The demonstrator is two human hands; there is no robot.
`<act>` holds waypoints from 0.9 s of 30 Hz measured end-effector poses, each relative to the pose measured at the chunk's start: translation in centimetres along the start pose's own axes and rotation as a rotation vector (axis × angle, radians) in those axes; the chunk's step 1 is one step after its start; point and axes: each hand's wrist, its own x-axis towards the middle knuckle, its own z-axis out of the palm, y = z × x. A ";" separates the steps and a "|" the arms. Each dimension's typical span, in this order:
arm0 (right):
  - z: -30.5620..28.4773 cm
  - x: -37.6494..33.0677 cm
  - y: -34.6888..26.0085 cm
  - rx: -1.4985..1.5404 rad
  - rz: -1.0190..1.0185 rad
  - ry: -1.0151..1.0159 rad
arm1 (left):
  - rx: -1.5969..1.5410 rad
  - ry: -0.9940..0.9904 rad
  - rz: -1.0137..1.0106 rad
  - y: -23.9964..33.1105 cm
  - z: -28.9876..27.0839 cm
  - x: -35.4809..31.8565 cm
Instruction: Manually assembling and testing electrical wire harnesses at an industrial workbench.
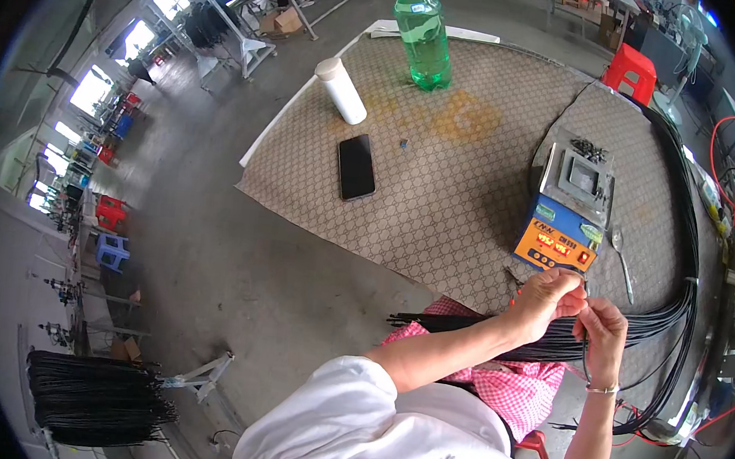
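My left hand (541, 305) and my right hand (604, 333) meet at the near right of the table, fingertips pinched close together. Between them runs a thin black cable (585, 357), which hangs down from my right hand's fingers. The cable's end is hidden at the fingertips, and what exactly my left fingers pinch is too small to make out. Just beyond the hands stands a blue and orange solder pot (560, 229) with a lit display and a metal tray on top. Under my wrists a thick bundle of black cables (649, 328) lies across my lap and the table edge.
A metal spoon (623, 265) lies right of the pot. Farther left on the patterned tablecloth (457, 193) are a black phone (356, 167), a white bottle (341, 91) and a green plastic bottle (423, 40). A red stool (631, 74) stands beyond the table.
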 end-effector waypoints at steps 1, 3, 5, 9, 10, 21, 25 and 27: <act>0.2 0.0 -0.1 0.000 0.011 0.000 | -0.005 -0.002 0.004 0.1 0.0 0.1; 0.6 -0.1 -0.7 0.020 0.040 -0.028 | 0.003 0.008 0.016 0.2 -0.1 0.1; 0.4 0.0 -0.8 0.002 0.034 -0.066 | 0.028 0.027 0.029 0.3 -0.1 -0.1; -0.1 0.6 -0.2 -0.050 -0.009 -0.085 | -0.018 0.018 0.017 0.5 -0.4 0.0; 0.1 0.7 -0.3 -0.051 -0.013 -0.070 | -0.059 0.013 0.010 0.5 -0.5 0.1; 1.3 1.7 -0.5 -0.175 -0.113 0.043 | -0.246 0.041 -0.088 1.3 -0.9 0.8; 1.8 2.0 -0.8 -0.247 -0.170 0.048 | -0.253 0.058 -0.084 1.6 -1.0 0.8; 2.0 2.2 -0.9 -0.266 -0.180 0.041 | -0.264 0.059 -0.089 1.8 -1.1 0.7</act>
